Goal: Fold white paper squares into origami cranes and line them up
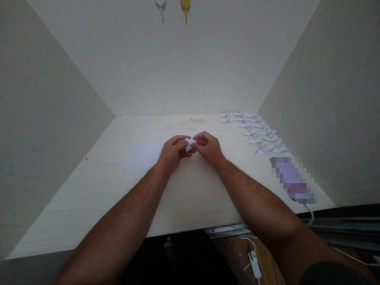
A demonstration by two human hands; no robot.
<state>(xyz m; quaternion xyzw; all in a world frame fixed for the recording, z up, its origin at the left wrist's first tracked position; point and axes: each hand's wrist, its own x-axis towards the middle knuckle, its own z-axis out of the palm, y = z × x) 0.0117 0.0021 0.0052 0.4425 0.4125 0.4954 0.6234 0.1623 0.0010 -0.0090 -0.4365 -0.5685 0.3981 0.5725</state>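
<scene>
Between my two hands, above the middle of the table, is a small piece of folded white paper [188, 145]. My left hand [175, 151] pinches its left side between thumb and fingers. From the other side, the thumb and fingertips of my right hand [208, 146] close on its right edge. Fingers cover part of the folds, so its full shape cannot be made out. Left of my left hand lies a stack or sheet of plain white paper [141, 154], partly behind the wrist. Several folded white paper cranes [261, 132] stand in rows at the back right.
A pixelated phone-like object [292, 180] with a white cable [310, 215] lies near the table's right edge. Walls enclose the white table [190, 206] on three sides. A white power strip [254, 264] is on the floor below. Two hooks, one yellow [185, 6], hang on the back wall.
</scene>
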